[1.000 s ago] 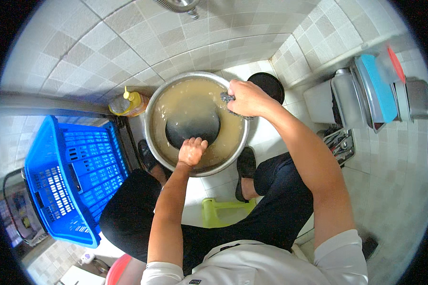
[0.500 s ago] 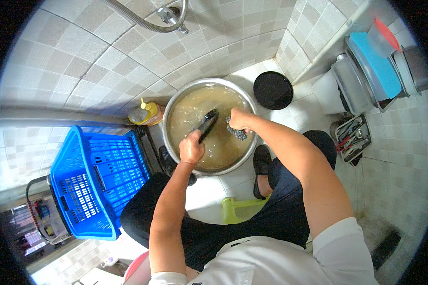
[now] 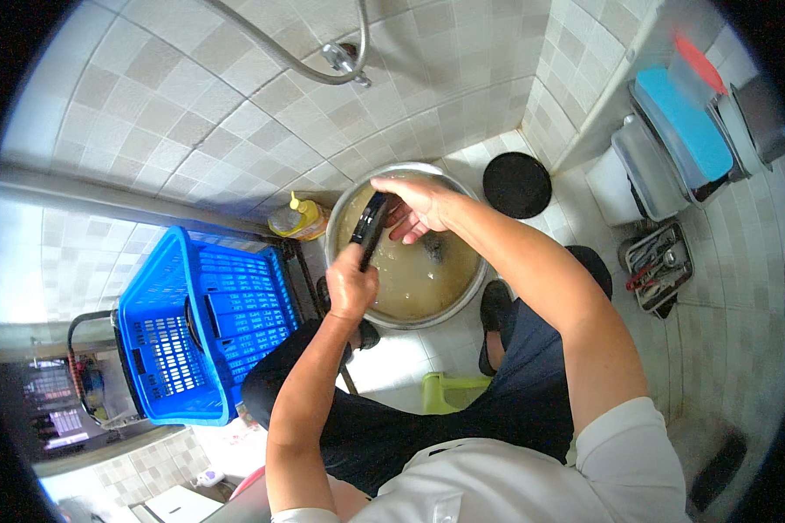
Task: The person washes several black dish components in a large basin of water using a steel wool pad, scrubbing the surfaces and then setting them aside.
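My left hand (image 3: pixel 351 283) grips the near end of a shiny black thing (image 3: pixel 371 224), seen almost edge-on, so its exact kind does not show. My right hand (image 3: pixel 417 207) is beside its far end, empty, with fingers outstretched and apart; whether they touch it is hard to tell. Both hands are over a wide metal basin (image 3: pixel 410 324) of cloudy, brownish water. A dark grey mesh scourer (image 3: pixel 434 248) lies in the water below my right hand.
Left of the basin stand a yellow pump bottle (image 3: pixel 298 218) and a blue plastic basket (image 3: pixel 183 322). A round black disc (image 3: pixel 517 185) lies on the floor to the right, near a cutlery tray (image 3: pixel 660 266) and stacked containers (image 3: pixel 685 122). A green stool (image 3: pixel 445 394) is between my legs.
My right hand has let go of the scourer, opened, and moved left to the black thing. My left hand has raised and tilted that thing. The whole view has shifted slightly.
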Demonstrator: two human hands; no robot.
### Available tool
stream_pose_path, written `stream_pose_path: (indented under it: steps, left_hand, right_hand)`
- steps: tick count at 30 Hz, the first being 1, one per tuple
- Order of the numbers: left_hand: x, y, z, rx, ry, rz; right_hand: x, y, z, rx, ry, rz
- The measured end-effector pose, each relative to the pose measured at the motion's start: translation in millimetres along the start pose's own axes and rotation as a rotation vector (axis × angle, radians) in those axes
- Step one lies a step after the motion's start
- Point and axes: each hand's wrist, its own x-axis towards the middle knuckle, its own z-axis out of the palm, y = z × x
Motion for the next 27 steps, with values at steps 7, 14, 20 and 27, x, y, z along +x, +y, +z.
stream_pose_path:
  steps: [7, 14, 20, 27]
  left_hand:
    - [3.6, 24.2, -40.8, 0.322, -0.508, 0.29]
    - [21.0, -8.8, -107.6, 0.46, -0.484, -0.061]
    - [54.0, -8.5, -126.9, 0.42, -0.257, -0.09]
    - [58.9, -16.6, -139.5, 0.378, -0.217, -0.074]
  right_hand:
    - [20.0, 45.6, -11.8, 0.011, 0.233, -0.082]
    - [58.3, 93.8, -37.9, -0.05, 0.555, -0.019]
    - [94.4, 145.8, -101.6, -0.003, 0.622, 0.102]
    - [112.2, 181.3, -103.6, 0.18, 0.602, 0.125]
